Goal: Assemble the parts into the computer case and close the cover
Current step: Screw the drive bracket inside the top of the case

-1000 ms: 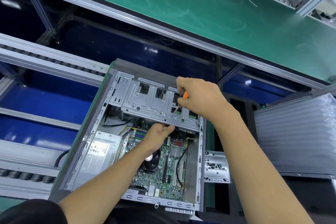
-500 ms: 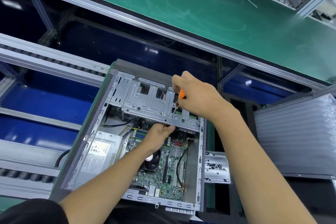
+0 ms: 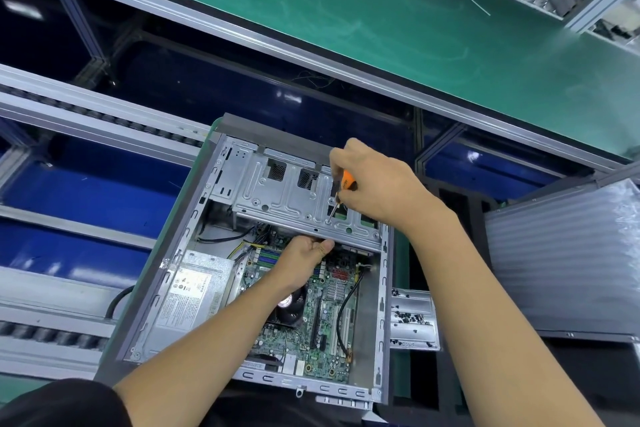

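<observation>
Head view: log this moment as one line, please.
stage: fastening drive cage | right hand: screwdriver, tip on cage | left hand: gripping cage edge | case: open, cover off

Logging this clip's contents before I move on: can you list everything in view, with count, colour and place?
computer case: one, grey, centre, lying open
drive cage: one, silver, far end of case
motherboard: one, green, case floor
power supply: one, silver, case's near-left corner
screwdriver: one, orange handle, tip on drive cage
metal tray: one, silver, right of case, holds small dark screws
conveyor belt: one, green, beyond case
left hand: under drive cage's near edge
right hand: fingers gripping screwdriver
</observation>
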A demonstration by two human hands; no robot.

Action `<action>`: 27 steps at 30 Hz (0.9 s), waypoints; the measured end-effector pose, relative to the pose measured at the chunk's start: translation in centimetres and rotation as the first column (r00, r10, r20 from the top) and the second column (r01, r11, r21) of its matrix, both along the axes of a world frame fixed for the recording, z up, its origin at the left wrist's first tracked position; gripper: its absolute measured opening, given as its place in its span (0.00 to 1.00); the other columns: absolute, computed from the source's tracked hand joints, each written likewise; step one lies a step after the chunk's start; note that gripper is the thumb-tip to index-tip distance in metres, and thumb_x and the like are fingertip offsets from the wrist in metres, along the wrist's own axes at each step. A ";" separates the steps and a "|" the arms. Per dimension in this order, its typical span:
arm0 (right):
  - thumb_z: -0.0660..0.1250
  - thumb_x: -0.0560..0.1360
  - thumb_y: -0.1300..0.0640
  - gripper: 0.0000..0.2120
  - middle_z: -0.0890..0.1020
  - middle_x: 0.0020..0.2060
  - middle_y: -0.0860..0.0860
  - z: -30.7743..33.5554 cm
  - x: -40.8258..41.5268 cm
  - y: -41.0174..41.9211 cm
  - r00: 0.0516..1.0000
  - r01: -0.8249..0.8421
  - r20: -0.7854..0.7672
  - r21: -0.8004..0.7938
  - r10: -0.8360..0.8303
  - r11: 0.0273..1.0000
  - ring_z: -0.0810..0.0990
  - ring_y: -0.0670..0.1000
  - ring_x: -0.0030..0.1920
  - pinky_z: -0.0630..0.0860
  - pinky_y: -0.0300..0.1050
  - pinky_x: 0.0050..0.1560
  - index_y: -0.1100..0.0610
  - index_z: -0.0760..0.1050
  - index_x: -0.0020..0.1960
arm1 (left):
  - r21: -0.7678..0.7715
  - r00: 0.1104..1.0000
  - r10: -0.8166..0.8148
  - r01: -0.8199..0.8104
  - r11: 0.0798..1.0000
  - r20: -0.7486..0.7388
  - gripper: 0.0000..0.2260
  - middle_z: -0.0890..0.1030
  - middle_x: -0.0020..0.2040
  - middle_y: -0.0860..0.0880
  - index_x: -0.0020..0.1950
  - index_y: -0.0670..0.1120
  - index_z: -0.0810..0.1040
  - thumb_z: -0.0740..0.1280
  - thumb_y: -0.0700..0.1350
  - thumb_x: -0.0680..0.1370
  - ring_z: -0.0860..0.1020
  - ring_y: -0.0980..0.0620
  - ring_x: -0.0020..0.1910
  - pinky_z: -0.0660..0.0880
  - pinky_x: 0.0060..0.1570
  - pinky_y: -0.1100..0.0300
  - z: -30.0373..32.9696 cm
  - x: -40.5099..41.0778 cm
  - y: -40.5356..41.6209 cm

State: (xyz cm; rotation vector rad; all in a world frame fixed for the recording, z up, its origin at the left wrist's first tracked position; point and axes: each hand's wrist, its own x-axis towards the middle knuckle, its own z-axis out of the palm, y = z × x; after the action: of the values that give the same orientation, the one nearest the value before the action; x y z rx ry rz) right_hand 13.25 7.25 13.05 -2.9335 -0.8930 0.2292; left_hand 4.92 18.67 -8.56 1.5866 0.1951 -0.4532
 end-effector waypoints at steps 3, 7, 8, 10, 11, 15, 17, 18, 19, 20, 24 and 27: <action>0.67 0.73 0.57 0.13 0.74 0.44 0.44 -0.1 0.0 -0.1 0.999 0.026 -0.020 0.022 -0.026 0.999 0.75 0.52 0.40 0.63 0.44 0.33 0.44 0.65 0.47 | 0.016 1.000 -0.011 0.011 1.000 -0.001 0.24 0.59 0.27 0.50 0.32 0.48 0.61 0.66 0.59 0.80 0.58 0.53 0.25 0.56 0.33 0.56 -0.1 0.0 -0.1; 0.69 0.74 0.57 0.13 0.75 0.43 0.45 -0.5 -0.1 0.0 0.999 0.042 0.029 0.003 -0.042 0.999 0.75 0.52 0.39 0.59 0.42 0.32 0.45 0.65 0.47 | 0.029 1.000 -0.024 0.024 0.999 0.002 0.25 0.58 0.24 0.54 0.30 0.49 0.60 0.66 0.57 0.81 0.56 0.55 0.23 0.54 0.32 0.56 0.0 0.1 -0.1; 0.68 0.74 0.56 0.12 0.75 0.43 0.45 -0.5 -0.1 0.0 0.999 0.038 0.036 -0.001 -0.038 0.999 0.75 0.52 0.39 0.59 0.42 0.32 0.45 0.65 0.47 | 0.029 1.000 -0.026 0.026 0.999 0.005 0.25 0.58 0.24 0.55 0.30 0.49 0.60 0.66 0.56 0.81 0.56 0.55 0.23 0.54 0.32 0.56 0.0 0.1 -0.1; 0.68 0.75 0.56 0.12 0.76 0.43 0.45 -0.6 -0.2 0.2 0.998 0.028 0.051 -0.009 -0.027 1.000 0.75 0.52 0.39 0.59 0.42 0.32 0.45 0.65 0.48 | 0.023 1.000 -0.025 0.024 0.999 0.008 0.25 0.58 0.23 0.56 0.29 0.49 0.60 0.66 0.56 0.81 0.56 0.56 0.23 0.54 0.31 0.56 0.0 0.1 -0.1; 0.68 0.74 0.55 0.12 0.76 0.43 0.45 -0.5 -0.2 0.3 0.998 0.024 0.057 -0.014 -0.023 1.000 0.75 0.52 0.38 0.59 0.42 0.32 0.45 0.66 0.48 | 0.021 1.000 -0.023 0.023 1.000 0.008 0.25 0.58 0.23 0.56 0.29 0.49 0.60 0.66 0.56 0.81 0.56 0.56 0.23 0.54 0.31 0.57 0.0 0.1 -0.1; 0.69 0.73 0.50 0.10 0.74 0.33 0.44 -0.4 -0.2 0.3 0.997 0.050 0.065 -0.037 -0.047 0.998 0.72 0.49 0.33 0.58 0.42 0.31 0.46 0.67 0.44 | 0.014 1.000 -0.014 0.014 1.000 0.007 0.25 0.58 0.23 0.56 0.30 0.49 0.60 0.66 0.56 0.81 0.55 0.56 0.23 0.54 0.31 0.56 0.0 0.1 -0.2; 0.67 0.73 0.48 0.08 0.72 0.31 0.44 -0.5 -0.2 0.2 0.996 0.068 0.069 -0.058 -0.064 0.996 0.70 0.48 0.32 0.57 0.42 0.30 0.46 0.67 0.44 | 0.014 1.000 -0.011 0.011 1.000 0.003 0.24 0.58 0.24 0.55 0.30 0.49 0.60 0.66 0.57 0.81 0.56 0.56 0.23 0.54 0.31 0.56 -0.1 0.1 -0.2; 0.66 0.74 0.48 0.08 0.72 0.32 0.44 -0.6 -0.2 0.0 0.996 0.070 0.067 -0.052 -0.066 0.996 0.69 0.47 0.32 0.56 0.42 0.31 0.46 0.66 0.44 | 0.014 1.000 -0.009 0.009 1.000 0.000 0.24 0.59 0.24 0.54 0.31 0.49 0.61 0.66 0.57 0.80 0.56 0.56 0.23 0.55 0.31 0.56 0.0 0.1 -0.2; 0.66 0.74 0.48 0.07 0.73 0.34 0.44 -0.6 -0.2 -0.1 0.996 0.063 0.057 -0.038 -0.061 0.997 0.70 0.46 0.33 0.57 0.42 0.31 0.46 0.66 0.44 | 0.015 1.000 -0.010 0.010 1.000 -0.003 0.24 0.59 0.25 0.54 0.31 0.49 0.61 0.66 0.59 0.79 0.56 0.56 0.23 0.55 0.31 0.56 0.1 0.1 -0.2; 0.66 0.74 0.49 0.07 0.73 0.37 0.44 -0.6 -0.2 -0.1 0.998 0.049 0.037 -0.025 -0.048 0.998 0.71 0.45 0.34 0.58 0.42 0.31 0.45 0.67 0.44 | 0.013 1.000 -0.014 0.014 1.000 -0.005 0.24 0.59 0.25 0.53 0.31 0.49 0.61 0.66 0.61 0.78 0.57 0.55 0.23 0.55 0.31 0.57 0.2 0.1 -0.1; 0.65 0.74 0.57 0.09 0.73 0.45 0.45 -0.3 -0.2 0.1 0.998 0.005 -0.066 0.024 -0.004 1.000 0.75 0.50 0.39 0.70 0.47 0.34 0.45 0.67 0.46 | -0.001 0.999 -0.033 0.033 0.999 -0.017 0.24 0.59 0.26 0.51 0.31 0.49 0.61 0.66 0.63 0.75 0.57 0.54 0.24 0.55 0.31 0.57 0.5 0.2 0.0; 0.65 0.74 0.58 0.10 0.75 0.44 0.45 -0.3 -0.4 0.4 0.998 0.009 -0.064 0.045 -0.006 0.999 0.75 0.51 0.40 0.72 0.49 0.37 0.45 0.66 0.47 | -0.020 0.998 -0.047 0.046 0.999 -0.035 0.24 0.59 0.26 0.51 0.30 0.49 0.62 0.67 0.61 0.77 0.57 0.53 0.25 0.56 0.32 0.57 0.5 0.2 0.2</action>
State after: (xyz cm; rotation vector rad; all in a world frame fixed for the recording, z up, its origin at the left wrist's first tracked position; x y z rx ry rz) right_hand 12.86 7.61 12.72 -2.8699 -0.8670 0.2957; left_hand 5.11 18.85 -8.02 1.5678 0.1813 -0.5184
